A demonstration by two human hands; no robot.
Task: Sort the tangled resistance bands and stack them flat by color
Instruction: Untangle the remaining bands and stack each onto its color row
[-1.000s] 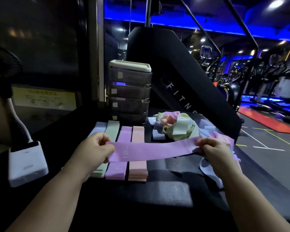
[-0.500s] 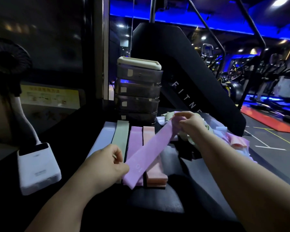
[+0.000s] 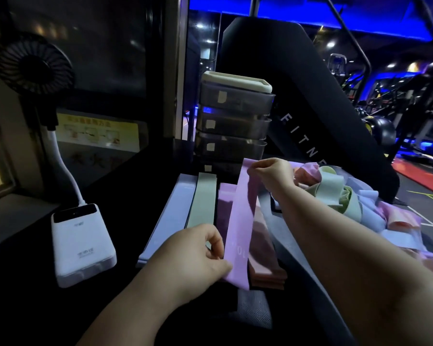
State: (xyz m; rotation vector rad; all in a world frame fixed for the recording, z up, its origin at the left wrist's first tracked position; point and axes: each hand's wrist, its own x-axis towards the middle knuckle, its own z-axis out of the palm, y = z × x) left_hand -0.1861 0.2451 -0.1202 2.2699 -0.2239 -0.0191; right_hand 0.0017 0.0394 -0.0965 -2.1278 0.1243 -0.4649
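A purple resistance band [image 3: 243, 216] is stretched lengthwise between my hands, just above the flat purple stack [image 3: 224, 196]. My left hand [image 3: 193, 255] pinches its near end and my right hand [image 3: 273, 173] pinches its far end. Flat stacks lie side by side: pale blue [image 3: 170, 216], green [image 3: 203, 201], purple, then pink [image 3: 265, 258] partly hidden under the held band. A tangled heap of green, pink, blue and purple bands [image 3: 348, 196] lies to the right behind my right forearm.
A stack of grey translucent drawers [image 3: 233, 126] stands right behind the flat stacks. A white power bank [image 3: 81, 243] with a small black fan [image 3: 31, 63] on a bent neck sits at the left. A black slanted gym machine panel [image 3: 310, 116] rises at the back right.
The purple band swung from crosswise to lengthwise. My right hand carried its end to the far side by the drawers, and my left hand brought the other end to the near edge over the purple stack.
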